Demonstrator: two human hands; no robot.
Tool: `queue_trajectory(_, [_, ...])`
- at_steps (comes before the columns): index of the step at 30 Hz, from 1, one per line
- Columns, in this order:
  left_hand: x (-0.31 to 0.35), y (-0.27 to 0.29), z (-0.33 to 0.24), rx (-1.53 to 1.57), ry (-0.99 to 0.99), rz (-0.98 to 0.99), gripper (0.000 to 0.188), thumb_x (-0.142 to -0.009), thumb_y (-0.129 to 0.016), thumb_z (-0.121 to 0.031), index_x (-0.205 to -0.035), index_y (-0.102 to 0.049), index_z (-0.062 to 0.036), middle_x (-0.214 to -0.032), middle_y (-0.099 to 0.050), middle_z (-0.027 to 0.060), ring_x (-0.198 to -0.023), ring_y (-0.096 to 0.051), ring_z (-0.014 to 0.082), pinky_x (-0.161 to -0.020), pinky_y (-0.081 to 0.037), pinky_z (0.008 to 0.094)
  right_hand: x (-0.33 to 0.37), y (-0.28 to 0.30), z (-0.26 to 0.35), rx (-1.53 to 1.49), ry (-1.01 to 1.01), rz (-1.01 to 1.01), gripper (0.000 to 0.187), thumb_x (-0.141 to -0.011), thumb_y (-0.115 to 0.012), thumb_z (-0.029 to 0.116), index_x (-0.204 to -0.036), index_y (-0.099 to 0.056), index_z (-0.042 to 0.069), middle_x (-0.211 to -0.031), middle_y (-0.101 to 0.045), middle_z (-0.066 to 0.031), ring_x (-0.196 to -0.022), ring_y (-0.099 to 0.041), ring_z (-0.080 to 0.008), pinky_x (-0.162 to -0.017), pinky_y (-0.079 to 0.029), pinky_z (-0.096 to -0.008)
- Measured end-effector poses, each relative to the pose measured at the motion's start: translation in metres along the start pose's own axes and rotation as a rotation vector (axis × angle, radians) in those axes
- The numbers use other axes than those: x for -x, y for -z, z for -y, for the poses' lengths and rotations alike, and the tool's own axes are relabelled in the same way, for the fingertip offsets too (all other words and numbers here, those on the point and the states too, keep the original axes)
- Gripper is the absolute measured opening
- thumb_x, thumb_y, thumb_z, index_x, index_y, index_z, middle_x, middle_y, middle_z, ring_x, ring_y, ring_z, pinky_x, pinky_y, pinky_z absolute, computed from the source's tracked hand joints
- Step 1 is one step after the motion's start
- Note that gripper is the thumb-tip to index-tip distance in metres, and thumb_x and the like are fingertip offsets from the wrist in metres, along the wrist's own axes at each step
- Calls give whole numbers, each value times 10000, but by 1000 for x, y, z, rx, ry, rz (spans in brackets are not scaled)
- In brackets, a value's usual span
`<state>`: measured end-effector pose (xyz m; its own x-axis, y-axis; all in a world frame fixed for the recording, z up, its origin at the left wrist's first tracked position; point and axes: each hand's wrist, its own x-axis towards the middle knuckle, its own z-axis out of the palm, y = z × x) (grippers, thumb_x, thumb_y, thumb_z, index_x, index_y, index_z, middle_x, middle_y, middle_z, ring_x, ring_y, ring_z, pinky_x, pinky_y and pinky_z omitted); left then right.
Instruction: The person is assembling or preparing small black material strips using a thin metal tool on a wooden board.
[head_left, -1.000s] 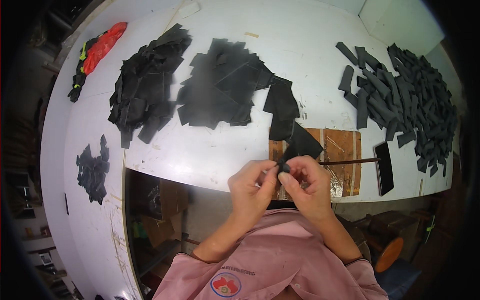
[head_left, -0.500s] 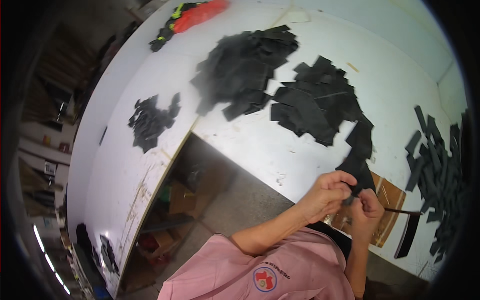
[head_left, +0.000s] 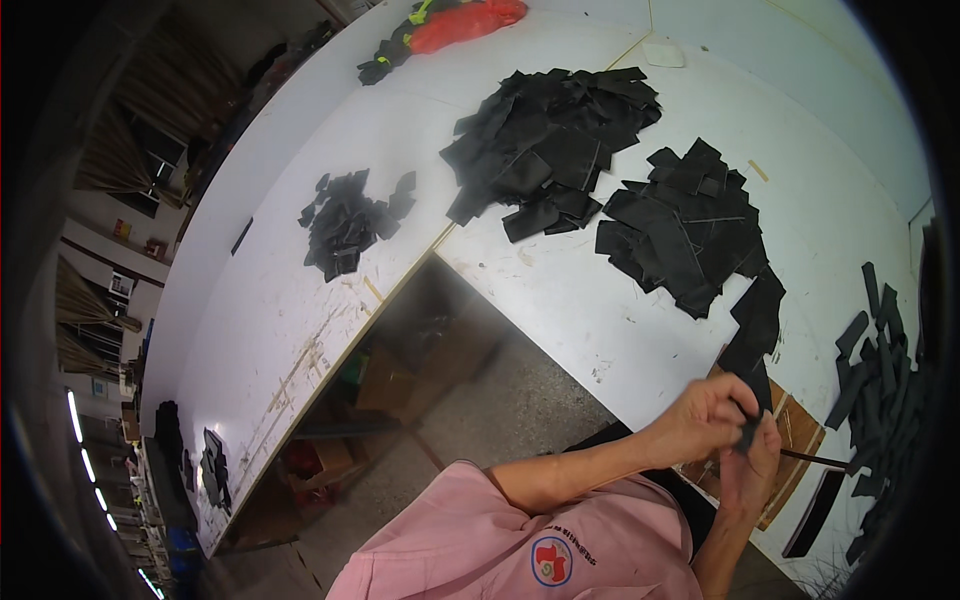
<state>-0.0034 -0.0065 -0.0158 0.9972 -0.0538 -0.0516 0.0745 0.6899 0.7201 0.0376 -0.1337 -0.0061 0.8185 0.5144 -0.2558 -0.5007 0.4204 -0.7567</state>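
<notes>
Both my hands meet over the near edge of the white table, holding a small black fabric piece (head_left: 748,432) between their fingertips. My left hand (head_left: 700,418) pinches it from the left, fingers curled. On the other side, my right hand (head_left: 752,468) grips it with thumb and fingers closed; part of the piece is hidden by the fingers. Just beyond them lies a strip of overlapping black fabric pieces (head_left: 755,325). It trails down from a pile of black fabric pieces (head_left: 685,230). Under and beside my hands is a brown wooden board (head_left: 797,440).
A larger black fabric pile (head_left: 545,150) lies farther back, with a smaller pile (head_left: 345,225) to its left. Narrow black strips (head_left: 880,375) are heaped at right, near a dark bar (head_left: 815,512). A red plastic bag (head_left: 465,25) sits at the far edge. Cartons (head_left: 385,385) stand below the table.
The view has swung left, so the table and piles appear farther right. My hands stay together near the board, and the small black piece now shows upright between their fingers.
</notes>
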Motion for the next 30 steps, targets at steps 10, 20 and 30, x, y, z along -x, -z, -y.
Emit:
queue_trajectory(10, [14,-41,-2,-588,-262,-202,290,-742,-493,66,-1016,-549,-10,-799,-527,18,-630,-473,44,-550,-383,168,24,10,10,566,618,-103,64,-721,-549,37,-721,-488,16,-847,-516,-93,-811,-478,-152,-753,-380,-269])
queue_trajectory(20, [14,-60,8,-456,-200,-264,173,-767,-482,103,-920,-527,36,-900,-565,102,-522,-491,76,-450,-397,171,46,2,21,586,548,-212,43,-785,-530,-7,-755,-499,-1,-747,-474,-49,-607,-477,-75,-516,-384,-207])
queue_trajectory(30, [-5,-79,-28,268,413,423,405,-705,-625,-55,-1024,-397,46,-699,-556,73,-402,-373,41,-357,-245,161,83,3,78,310,327,46,86,-801,-562,66,-766,-507,9,-760,-480,-14,-649,-448,-60,-567,-351,-185])
